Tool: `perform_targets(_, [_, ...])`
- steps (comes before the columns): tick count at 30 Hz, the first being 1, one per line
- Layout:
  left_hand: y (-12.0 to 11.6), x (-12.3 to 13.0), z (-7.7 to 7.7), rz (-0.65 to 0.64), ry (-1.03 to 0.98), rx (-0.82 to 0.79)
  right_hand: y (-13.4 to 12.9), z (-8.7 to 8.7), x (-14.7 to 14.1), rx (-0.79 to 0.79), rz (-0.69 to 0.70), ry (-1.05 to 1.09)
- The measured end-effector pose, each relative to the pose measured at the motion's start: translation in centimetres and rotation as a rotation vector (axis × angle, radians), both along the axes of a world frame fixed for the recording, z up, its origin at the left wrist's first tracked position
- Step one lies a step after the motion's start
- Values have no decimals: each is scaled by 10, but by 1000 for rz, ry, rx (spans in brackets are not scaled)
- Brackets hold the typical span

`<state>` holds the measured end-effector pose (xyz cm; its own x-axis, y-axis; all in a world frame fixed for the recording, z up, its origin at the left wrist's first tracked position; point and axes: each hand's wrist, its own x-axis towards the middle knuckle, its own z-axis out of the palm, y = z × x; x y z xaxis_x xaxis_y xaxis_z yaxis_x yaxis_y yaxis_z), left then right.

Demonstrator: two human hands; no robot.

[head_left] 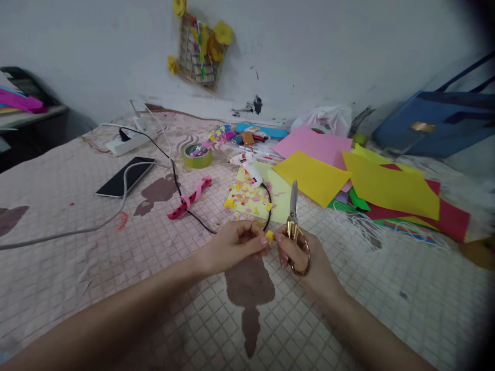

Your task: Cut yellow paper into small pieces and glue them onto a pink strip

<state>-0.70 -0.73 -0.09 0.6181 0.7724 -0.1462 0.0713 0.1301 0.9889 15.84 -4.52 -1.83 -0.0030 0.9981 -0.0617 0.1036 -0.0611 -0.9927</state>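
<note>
My left hand point(240, 242) pinches a small yellow piece point(269, 236), paper or foam, between thumb and fingertips. Close beside it, my right hand point(299, 252) holds gold-handled scissors point(293, 221), with the blades pointing up and away from me. The right fingertips are at the yellow piece's edge; whether they grip it too I cannot tell. Just beyond the hands lies a pale yellow sheet point(282, 193) strewn with pink and yellow scraps point(251, 200). A white glue gun point(253, 174) rests on that sheet, its black cord running towards my hands.
Left of the sheet are a pink strip-wrapped stick point(189, 198), a roll of tape point(197, 156) and a black phone-like slab point(126, 178). Cables cross from a power strip point(131, 142). Coloured sheets point(390, 180) and white string point(359, 229) lie right; a blue bag point(436, 121) stands behind.
</note>
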Motion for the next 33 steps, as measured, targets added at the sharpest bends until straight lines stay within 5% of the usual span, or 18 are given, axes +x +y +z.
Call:
perform_targets(7, [4,-1,0,132,-101,-164,-2,6,-3,41,-15,-85])
perform_targets(16, [13,-7,4,277,-264,-145,-11,1,-7,-80,222,-112])
perform_targets(33, [14,-7,5,289,-271,-141,-12,7,-7,-72,231,-256])
